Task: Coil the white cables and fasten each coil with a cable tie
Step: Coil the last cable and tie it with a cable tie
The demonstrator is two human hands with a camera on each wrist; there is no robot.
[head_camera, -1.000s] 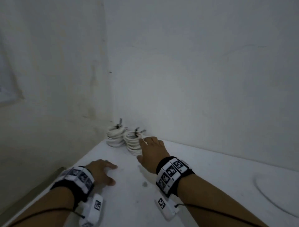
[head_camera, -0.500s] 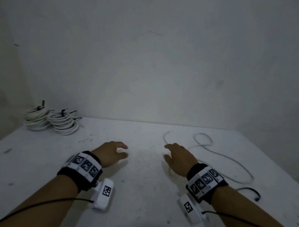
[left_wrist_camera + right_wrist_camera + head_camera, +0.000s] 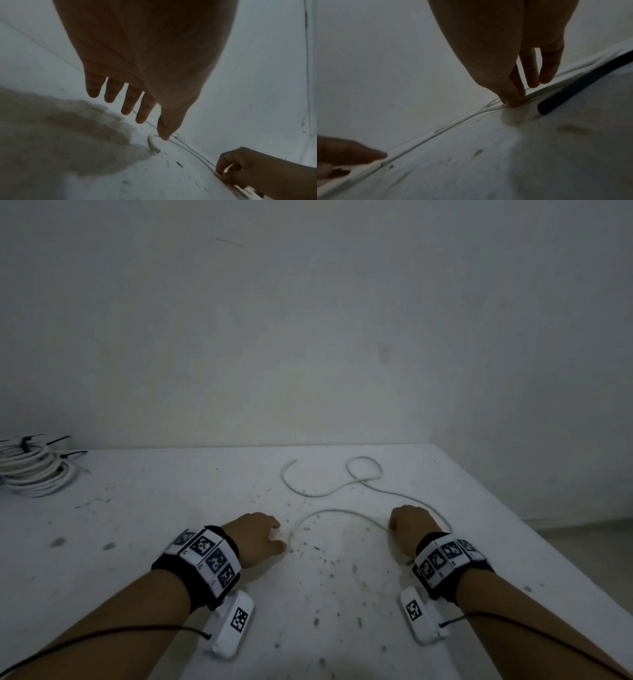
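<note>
At far left of the head view, two tied coils of white cable now lie well away from both hands. Left hand, fingers loosely spread, hovers beside the loose thin white cable at centre, newly in view. Right hand pinches it; coiling seems about to begin

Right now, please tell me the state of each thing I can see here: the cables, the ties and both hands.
Loose white cable: uncoiled, lying in curves on the table, no tie on it.
Coiled cables: coiled at the far left, fastened with black cable ties.
Right hand: fingertips pinch the loose cable at the table.
Left hand: fingers extended, holds nothing; thumb tip near the cable's end.
Table: speckled with dark marks.
</note>
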